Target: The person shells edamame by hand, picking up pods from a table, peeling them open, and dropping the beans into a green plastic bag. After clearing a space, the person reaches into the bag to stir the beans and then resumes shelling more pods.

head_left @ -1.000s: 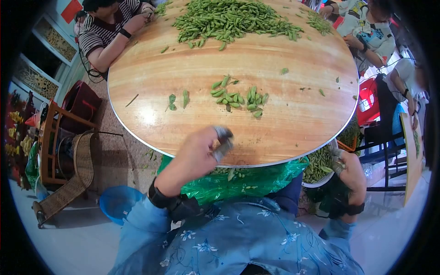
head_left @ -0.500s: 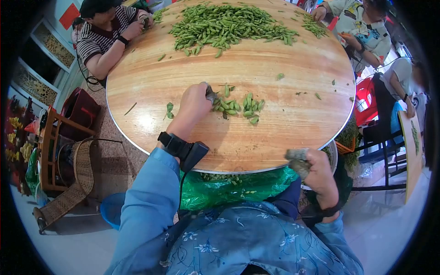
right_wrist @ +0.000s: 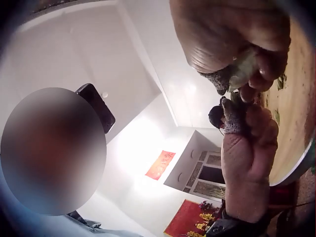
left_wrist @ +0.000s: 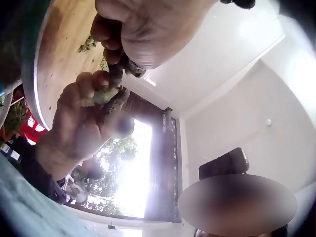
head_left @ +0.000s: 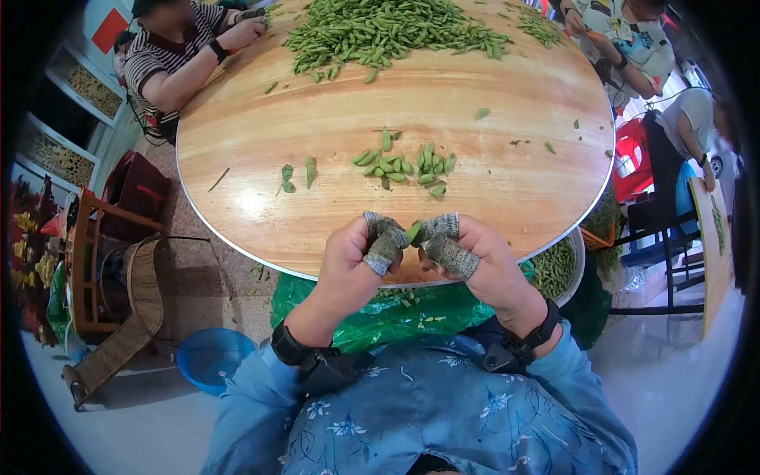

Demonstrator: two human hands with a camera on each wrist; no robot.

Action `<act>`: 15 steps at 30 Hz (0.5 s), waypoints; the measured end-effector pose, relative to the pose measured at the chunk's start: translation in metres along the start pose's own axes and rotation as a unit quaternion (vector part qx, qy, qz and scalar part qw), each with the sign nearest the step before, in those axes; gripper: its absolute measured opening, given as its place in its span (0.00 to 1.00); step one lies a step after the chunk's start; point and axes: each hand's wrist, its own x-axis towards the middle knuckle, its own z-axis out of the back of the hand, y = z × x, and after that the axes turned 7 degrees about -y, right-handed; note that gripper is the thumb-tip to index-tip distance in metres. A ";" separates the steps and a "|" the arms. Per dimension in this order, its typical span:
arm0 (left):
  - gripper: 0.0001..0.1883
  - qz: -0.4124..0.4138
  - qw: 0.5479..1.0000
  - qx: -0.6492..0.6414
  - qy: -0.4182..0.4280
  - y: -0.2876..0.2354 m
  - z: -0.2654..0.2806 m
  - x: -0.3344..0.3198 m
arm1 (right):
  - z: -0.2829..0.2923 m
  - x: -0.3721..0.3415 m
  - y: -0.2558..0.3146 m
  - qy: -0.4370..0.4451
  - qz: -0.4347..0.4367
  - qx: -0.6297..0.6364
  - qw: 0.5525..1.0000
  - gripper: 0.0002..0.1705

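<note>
Both hands meet over the near edge of the round wooden table point(head_left: 261, 119). A green pod point(head_left: 413, 231) lies between their fingertips. The left hand point(head_left: 353, 257) pinches its left side, and the right hand point(head_left: 473, 257) holds it from the right; grey knitted covers wrap thumbs and forefingers. In the right wrist view a pale green pod point(right_wrist: 244, 69) shows in the curled fingers of the right hand point(right_wrist: 237, 39), near the left hand point(right_wrist: 249, 148). Just beyond the hands, a small cluster of pods point(head_left: 388, 166) rests on the tabletop.
A large pod heap point(head_left: 380, 36) covers the table's far side. Green plastic point(head_left: 380, 323) hangs below the near edge, with a pod-filled basket point(head_left: 554, 269) to its right. A blue basin point(head_left: 212, 360) stands on the floor at left. Other people sit around the far side.
My left hand has come back from the small cluster toward the near edge. The right hand has moved left from beside the basket, and the two now meet at a pod.
</note>
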 end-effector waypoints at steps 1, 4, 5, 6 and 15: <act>0.06 -0.001 1.000 0.007 -0.001 0.001 -0.001 -0.002 | 0.001 -0.002 0.000 0.004 -0.016 0.015 1.000 0.12; 0.06 0.004 1.000 0.003 0.013 0.001 -0.004 -0.006 | 0.000 -0.006 -0.001 0.002 -0.001 0.022 1.000 0.11; 0.06 0.005 1.000 0.002 0.012 0.002 -0.005 -0.007 | -0.001 -0.006 -0.002 0.002 -0.002 0.021 1.000 0.11; 0.06 -0.015 1.000 0.025 0.009 0.003 -0.004 -0.007 | -0.002 -0.007 -0.002 -0.002 0.001 0.014 1.000 0.10; 0.05 -0.061 0.994 0.087 0.001 -0.001 -0.005 -0.010 | -0.003 -0.006 -0.005 0.008 0.000 0.016 1.000 0.09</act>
